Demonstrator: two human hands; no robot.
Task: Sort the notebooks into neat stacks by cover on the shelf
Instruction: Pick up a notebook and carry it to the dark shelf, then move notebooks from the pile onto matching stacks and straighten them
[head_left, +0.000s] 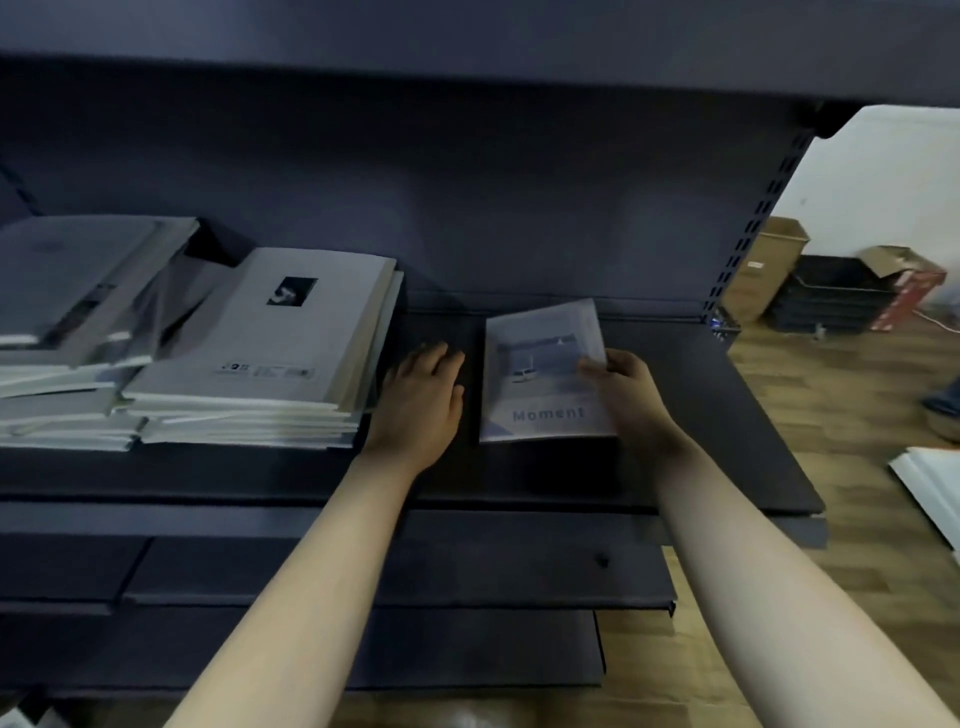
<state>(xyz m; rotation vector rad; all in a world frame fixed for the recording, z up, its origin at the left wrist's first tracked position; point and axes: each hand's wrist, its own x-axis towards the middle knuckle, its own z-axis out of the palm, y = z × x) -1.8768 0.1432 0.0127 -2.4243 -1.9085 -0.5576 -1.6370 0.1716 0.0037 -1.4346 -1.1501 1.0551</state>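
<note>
A notebook with a pale blue "Moment" cover (540, 379) lies on the dark shelf (727, 415), right of centre. My right hand (623, 384) grips its right edge, thumb on the cover. My left hand (423, 395) rests flat on the shelf between that notebook and a stack of grey-cover notebooks (270, 353), fingers straight, holding nothing. A second, untidy grey stack (67, 322) sits at the far left, with covers lying at angles.
An upper shelf board (467, 62) overhangs the work area. Lower dark shelves (395, 571) step out below. To the right are a wooden floor (857, 467), cardboard boxes (769, 270) and a black crate (831, 296).
</note>
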